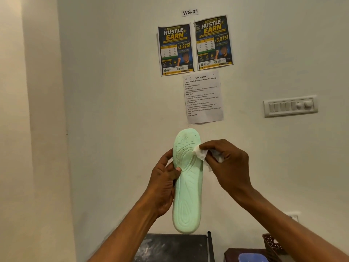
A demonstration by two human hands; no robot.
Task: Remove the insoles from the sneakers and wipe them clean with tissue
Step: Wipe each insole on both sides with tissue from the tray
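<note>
**Tissue pressed to the insole's forefoot**

The left hand [166, 178] holds the mint-green insole [188, 186] upright mid-frame, its grip clamped on the insole's 9 o'clock edge. The right hand [226, 163] has its grip clamped on a white tissue [201, 154], touching the insole's 2 o'clock edge.

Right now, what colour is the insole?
Pale mint green insole, with moulded line patterns, seen in the head view.

We take this for a numbered indoor workstation: "WS-01" label [190, 12], printed task sheet [203, 97] and two earnings posters [175, 50] taped to a plain wall [113, 72], switch panel [290, 106] beside.
</note>
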